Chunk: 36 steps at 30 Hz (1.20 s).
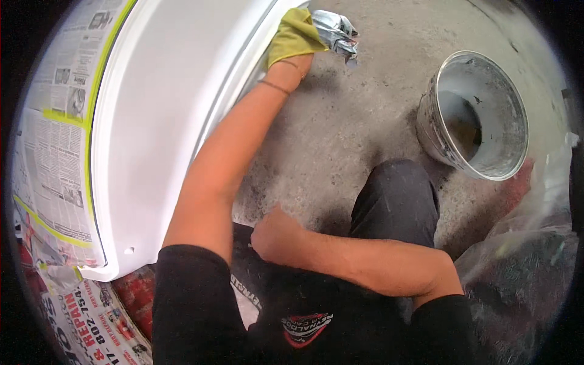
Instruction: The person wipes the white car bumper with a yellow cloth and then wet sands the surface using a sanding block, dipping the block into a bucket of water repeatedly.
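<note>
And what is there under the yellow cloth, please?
The yellow cloth covers most of the left hand; only its wrist end shows. The fingers, and whatever they may touch beneath the cloth, cannot be seen.

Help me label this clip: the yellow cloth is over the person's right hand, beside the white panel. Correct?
Wrong hand: the head view shows the yellow cloth over the left hand, beside the white panel. The right hand is the uncovered one.
</note>
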Each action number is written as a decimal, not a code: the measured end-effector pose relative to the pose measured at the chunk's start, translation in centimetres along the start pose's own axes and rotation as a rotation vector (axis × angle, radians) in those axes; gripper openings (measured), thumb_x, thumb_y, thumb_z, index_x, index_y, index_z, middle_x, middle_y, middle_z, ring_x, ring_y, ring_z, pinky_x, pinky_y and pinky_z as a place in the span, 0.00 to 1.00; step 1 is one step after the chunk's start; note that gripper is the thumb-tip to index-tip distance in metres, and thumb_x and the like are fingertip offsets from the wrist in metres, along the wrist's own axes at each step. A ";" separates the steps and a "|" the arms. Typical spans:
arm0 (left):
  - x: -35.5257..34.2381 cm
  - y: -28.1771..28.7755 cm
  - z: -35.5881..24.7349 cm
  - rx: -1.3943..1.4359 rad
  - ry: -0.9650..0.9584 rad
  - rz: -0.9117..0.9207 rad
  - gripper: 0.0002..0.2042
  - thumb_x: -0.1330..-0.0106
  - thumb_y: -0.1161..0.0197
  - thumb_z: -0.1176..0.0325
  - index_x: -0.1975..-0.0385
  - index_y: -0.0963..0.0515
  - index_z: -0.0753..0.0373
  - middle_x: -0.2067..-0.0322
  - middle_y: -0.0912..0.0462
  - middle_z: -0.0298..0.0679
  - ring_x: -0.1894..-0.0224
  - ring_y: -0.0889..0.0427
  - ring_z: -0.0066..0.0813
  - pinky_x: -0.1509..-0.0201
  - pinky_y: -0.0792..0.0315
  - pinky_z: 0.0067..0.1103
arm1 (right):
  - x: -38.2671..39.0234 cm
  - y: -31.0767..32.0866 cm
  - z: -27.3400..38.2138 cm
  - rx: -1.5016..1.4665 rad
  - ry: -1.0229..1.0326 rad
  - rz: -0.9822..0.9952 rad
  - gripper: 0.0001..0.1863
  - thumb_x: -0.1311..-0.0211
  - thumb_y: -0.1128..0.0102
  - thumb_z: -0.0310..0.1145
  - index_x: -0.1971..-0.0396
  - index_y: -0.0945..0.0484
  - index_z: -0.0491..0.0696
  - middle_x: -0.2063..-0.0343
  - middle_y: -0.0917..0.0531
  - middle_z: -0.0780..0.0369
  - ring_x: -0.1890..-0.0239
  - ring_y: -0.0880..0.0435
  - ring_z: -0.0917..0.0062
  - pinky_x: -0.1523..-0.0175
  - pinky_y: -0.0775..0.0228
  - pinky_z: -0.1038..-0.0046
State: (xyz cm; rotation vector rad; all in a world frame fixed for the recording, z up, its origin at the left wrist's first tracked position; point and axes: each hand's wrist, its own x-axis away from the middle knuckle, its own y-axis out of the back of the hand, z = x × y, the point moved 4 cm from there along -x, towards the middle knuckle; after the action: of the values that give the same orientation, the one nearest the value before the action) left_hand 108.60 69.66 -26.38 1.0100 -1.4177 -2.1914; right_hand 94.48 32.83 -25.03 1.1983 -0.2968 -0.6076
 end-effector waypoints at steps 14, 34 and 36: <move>26.8 8.0 8.2 0.137 0.124 0.218 0.20 0.23 0.36 0.65 0.33 0.15 0.54 0.39 0.12 0.47 0.39 0.12 0.51 0.33 0.19 0.44 | -4.4 -0.6 -5.2 -0.278 0.008 0.399 0.13 0.27 0.33 0.38 0.53 0.07 0.48 0.52 0.05 0.54 0.48 0.04 0.58 0.40 0.18 0.48; 62.7 18.3 19.4 0.783 0.641 0.275 0.14 0.19 0.35 0.65 0.38 0.14 0.52 0.52 0.13 0.40 0.54 0.13 0.36 0.49 0.19 0.33 | -10.2 -7.5 4.8 -0.057 0.039 0.416 0.16 0.21 0.36 0.44 0.45 0.12 0.50 0.53 0.08 0.56 0.49 0.07 0.57 0.38 0.18 0.53; 59.7 18.6 18.0 0.748 0.525 0.208 0.14 0.19 0.34 0.65 0.37 0.14 0.53 0.52 0.13 0.39 0.54 0.14 0.35 0.49 0.19 0.32 | -10.1 -7.1 5.1 -0.055 0.034 0.426 0.17 0.21 0.36 0.44 0.45 0.12 0.50 0.52 0.07 0.56 0.49 0.07 0.57 0.38 0.18 0.54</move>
State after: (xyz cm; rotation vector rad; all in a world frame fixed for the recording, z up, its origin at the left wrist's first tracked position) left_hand 52.81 36.13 -27.90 1.4432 -1.9722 -1.1060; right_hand 81.71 33.09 -28.89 1.0494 -0.4883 -0.2228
